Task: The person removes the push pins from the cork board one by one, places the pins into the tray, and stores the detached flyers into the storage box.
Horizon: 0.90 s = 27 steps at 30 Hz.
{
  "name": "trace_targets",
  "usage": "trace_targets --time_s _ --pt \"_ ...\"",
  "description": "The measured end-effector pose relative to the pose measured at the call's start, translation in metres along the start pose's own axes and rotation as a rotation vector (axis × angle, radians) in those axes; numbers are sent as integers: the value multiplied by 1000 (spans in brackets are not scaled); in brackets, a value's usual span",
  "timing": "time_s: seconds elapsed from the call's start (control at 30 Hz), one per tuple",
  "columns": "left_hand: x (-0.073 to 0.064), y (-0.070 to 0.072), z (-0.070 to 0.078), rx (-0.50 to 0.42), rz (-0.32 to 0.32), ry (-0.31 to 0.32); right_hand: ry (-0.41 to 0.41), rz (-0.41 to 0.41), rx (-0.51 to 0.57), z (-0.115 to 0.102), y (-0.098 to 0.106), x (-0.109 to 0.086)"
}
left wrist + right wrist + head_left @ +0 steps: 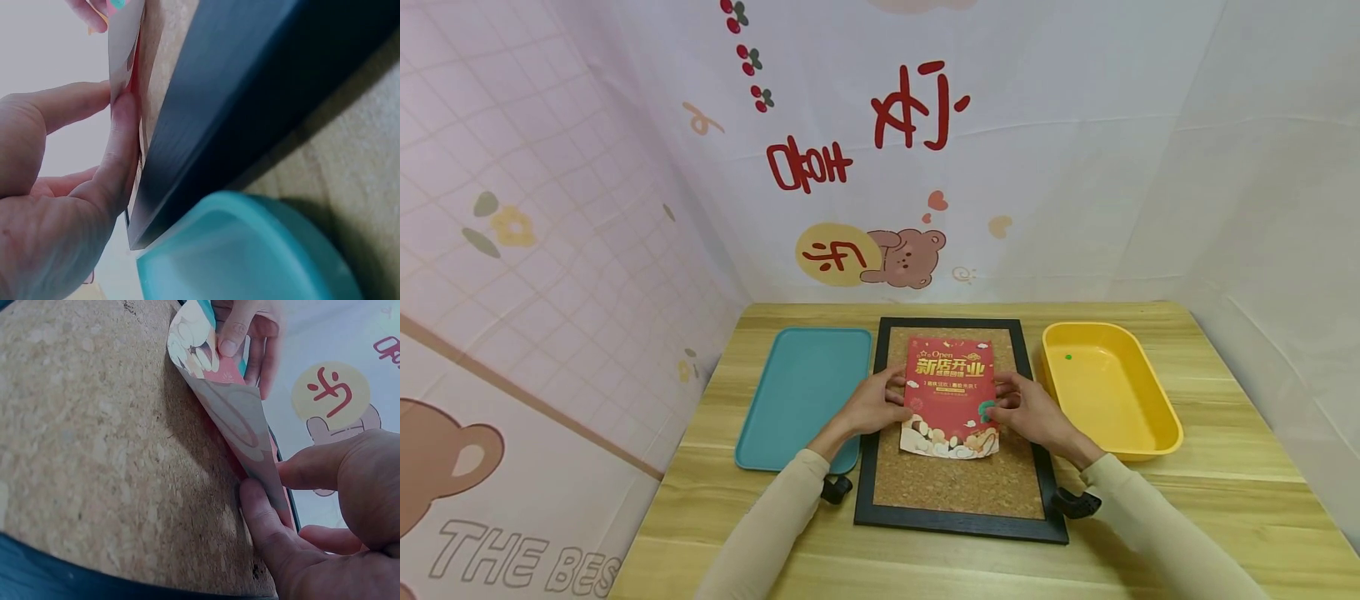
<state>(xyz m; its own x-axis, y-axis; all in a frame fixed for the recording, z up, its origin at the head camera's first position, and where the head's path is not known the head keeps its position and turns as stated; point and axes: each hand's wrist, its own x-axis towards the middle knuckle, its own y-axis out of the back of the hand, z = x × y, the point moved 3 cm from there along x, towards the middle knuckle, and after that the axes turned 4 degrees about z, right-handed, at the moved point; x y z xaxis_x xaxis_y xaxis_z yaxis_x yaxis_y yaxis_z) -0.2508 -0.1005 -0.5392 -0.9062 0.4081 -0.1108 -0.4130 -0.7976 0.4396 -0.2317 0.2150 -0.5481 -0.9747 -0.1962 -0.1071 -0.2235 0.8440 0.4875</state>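
Observation:
A red flyer (951, 400) with gold lettering and a cream picture along its lower edge is over the cork board (958, 483), which has a black frame (955, 521). My left hand (874, 402) pinches the flyer's left edge between thumb and fingers. At the opposite edge, my right hand (1033, 414) pinches it the same way. In the right wrist view the flyer (234, 415) bows, its near edge raised off the cork (106, 444). Fingers of the left hand (69, 169) reach behind the sheet, close against the board, in the left wrist view.
A teal tray (808, 392) lies left of the board. To the right stands a yellow tray (1112, 400) with a small green round piece (1068, 357) in it. All are on a wooden table (1217, 492), with a printed cloth wall (1037, 183) behind.

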Motion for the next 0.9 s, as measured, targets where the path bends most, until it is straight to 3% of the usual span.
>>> trace_targets --time_s 0.9 --pt "0 0 -1 47 -43 -9 22 -9 4 1 1 -2"
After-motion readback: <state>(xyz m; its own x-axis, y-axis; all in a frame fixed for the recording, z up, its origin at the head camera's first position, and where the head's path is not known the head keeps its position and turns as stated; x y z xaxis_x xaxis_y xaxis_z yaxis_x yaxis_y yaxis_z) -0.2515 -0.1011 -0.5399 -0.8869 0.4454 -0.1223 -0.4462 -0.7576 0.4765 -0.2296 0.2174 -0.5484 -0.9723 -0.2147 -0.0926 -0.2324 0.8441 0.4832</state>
